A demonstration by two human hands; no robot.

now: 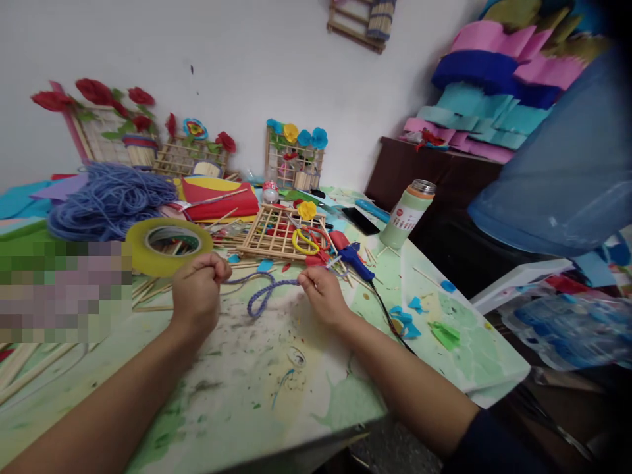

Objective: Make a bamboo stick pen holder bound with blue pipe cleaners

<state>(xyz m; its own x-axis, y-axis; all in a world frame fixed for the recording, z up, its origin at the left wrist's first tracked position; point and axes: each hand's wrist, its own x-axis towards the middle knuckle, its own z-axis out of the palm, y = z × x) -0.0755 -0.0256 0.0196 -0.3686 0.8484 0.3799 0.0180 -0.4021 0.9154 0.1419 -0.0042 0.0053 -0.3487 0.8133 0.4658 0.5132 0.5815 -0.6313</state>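
I look down on a tabletop (237, 401) with a green, white and yellow pattern, smudged near the front. A pale wall (237, 46) is behind it. A dark brown cabinet (390, 164) stands at the back right, with a big pile of colored paper (474, 72) on top.

I count three stick racks (276, 158) with flowers by the wall, one stick grid (269, 230) lying flat, one roll of yellow tape (137, 247), one heap of blue string (113, 204), one green bottle (402, 217), one black phone (361, 221) and one blue glue gun (363, 268).

My left grip (197, 296) is curled tight on the thin strands of one blue cord (284, 283). My right grip (323, 293) pinches its braided part. Between them, the cord bends in a loop near the middle.

I cannot see the cord inside either grip. Big squares of blur hide part of the left side. One more rack (358, 33), on the wall, is cut off at the top. A blue see-through container (567, 164) runs into the dark at the right.
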